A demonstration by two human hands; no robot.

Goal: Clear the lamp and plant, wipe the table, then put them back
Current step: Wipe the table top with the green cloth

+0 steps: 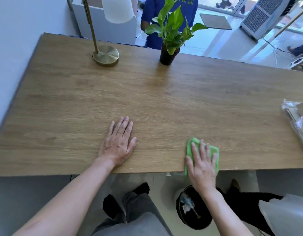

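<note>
A brass lamp point(105, 55) with a round base, thin stem and white shade stands at the far left of the wooden table point(164, 99). A green leafy plant in a black pot point(167, 53) stands upright at the far middle edge. My left hand point(119, 142) lies flat and empty on the near part of the table, fingers together. My right hand point(202, 165) presses flat on a green cloth point(191, 145) at the table's near edge, fingers spread.
A plastic-wrapped item point(296, 120) lies at the table's right edge. Under the near edge stands a black bin point(192, 208) with rubbish in it. A person in a blue shirt point(164, 19) stands beyond the far edge. A white wall runs along the left.
</note>
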